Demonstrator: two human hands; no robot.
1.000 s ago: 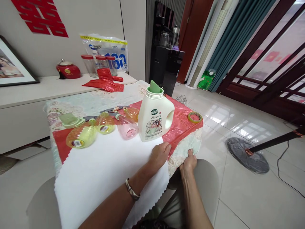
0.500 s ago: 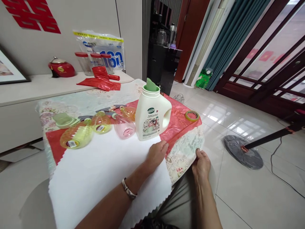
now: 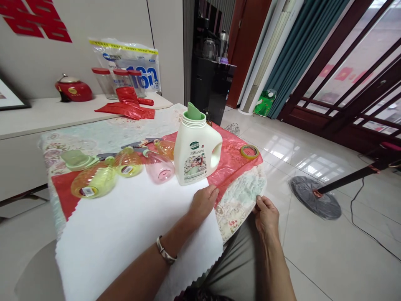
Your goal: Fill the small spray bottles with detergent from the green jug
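Observation:
My left hand (image 3: 204, 204), with a bracelet on the wrist, lies over the right edge of a white cloth (image 3: 131, 225) with a zigzag border. Its fingers are curled together at the cloth's far corner, and the fingertips are partly hidden. At the table's right edge, my right hand (image 3: 266, 213) pinches the rim of the floral tablecloth (image 3: 233, 217) between thumb and fingers. Just beyond my left hand a cream detergent jug (image 3: 196, 156) stands upright, its green spout uncapped. Red plastic sheeting (image 3: 232, 161) lies under the jug and part of the white cloth.
Left of the jug lie several clear coloured spray bottles, among them a pink bottle (image 3: 159, 167) and a yellow bottle (image 3: 94, 182). A tape roll (image 3: 249, 151) rests on the right side. Behind are red-lidded jars (image 3: 108, 85) on a cabinet. A stand base (image 3: 315, 196) is on the floor.
The view has shifted slightly to the right. Both hands keep nearly the same places on the cloth and the table edge; the bottles and jug have not moved.

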